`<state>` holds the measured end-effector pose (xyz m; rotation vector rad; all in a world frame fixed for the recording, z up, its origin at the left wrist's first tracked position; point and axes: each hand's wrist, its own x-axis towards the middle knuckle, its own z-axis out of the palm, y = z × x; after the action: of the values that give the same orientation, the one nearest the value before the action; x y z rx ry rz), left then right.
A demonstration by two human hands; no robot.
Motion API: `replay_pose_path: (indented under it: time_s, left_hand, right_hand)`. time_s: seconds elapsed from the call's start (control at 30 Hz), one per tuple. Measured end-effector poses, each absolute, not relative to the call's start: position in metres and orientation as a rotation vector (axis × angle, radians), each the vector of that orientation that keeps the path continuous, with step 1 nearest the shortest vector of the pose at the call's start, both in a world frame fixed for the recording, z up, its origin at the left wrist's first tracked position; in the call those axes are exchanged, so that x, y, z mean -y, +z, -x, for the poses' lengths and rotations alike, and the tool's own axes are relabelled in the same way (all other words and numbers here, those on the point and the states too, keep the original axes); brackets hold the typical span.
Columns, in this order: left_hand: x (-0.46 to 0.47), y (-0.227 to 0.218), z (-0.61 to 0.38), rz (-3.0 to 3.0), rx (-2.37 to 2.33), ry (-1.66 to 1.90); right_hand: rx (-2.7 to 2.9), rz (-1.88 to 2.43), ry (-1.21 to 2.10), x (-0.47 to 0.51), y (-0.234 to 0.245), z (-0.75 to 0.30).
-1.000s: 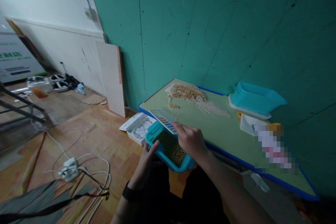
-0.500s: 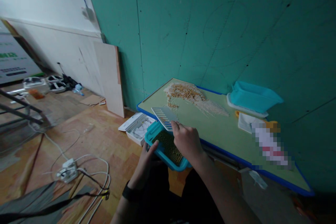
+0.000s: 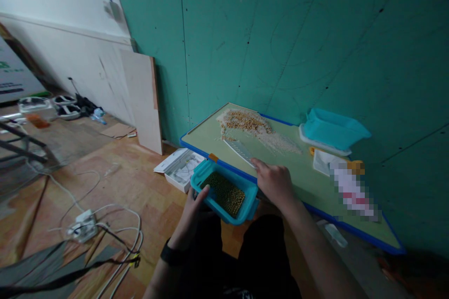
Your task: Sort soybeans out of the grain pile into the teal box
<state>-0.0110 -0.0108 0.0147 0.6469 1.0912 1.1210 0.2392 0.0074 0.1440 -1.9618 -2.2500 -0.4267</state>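
My left hand (image 3: 196, 205) grips the near left rim of a turquoise plastic container (image 3: 250, 196), thumb over the edge. Green beans and yellowish beans (image 3: 224, 191) lie inside it. In my right hand (image 3: 275, 180) is a white slotted scraper (image 3: 240, 150), its blade tilted over the board close to the spilled grains. Yellow soybeans (image 3: 242, 120) and pale rice-like grains (image 3: 280, 142) are spread on the green board (image 3: 270, 159) with a blue edge. The container is held just below the board's front edge.
On the board's right are a turquoise bin (image 3: 335, 128) on a white lid, a white cloth-like item (image 3: 321, 161) and a blurred packet (image 3: 352, 191). An open white box (image 3: 180, 170) sits on the floor, left of the container. Cables and a power strip (image 3: 82, 226) lie farther left.
My right hand has carried the scraper from above the container to the right, over the board near the grains. My left hand still holds the container. The view has shifted slightly.
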Motion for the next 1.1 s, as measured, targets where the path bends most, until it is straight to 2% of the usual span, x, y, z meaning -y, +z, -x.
replay_pose_path:
  time_s: [0.5,0.7,1.1]
  left_hand:
    - [0.015,0.027,0.006,-0.617,-1.102,1.124]
    - [0.016,0.028,0.005,-0.625,-1.106,1.121]
    - [0.015,0.023,0.007,-0.611,-1.107,1.129]
  right_hand:
    - [1.846,2.101,-0.506,-0.002,0.127,-0.347]
    - [1.676,2.117,-0.48,-0.029,0.129,-0.342]
    - [1.771,2.18,-0.451,-0.073,0.141,-0.325]
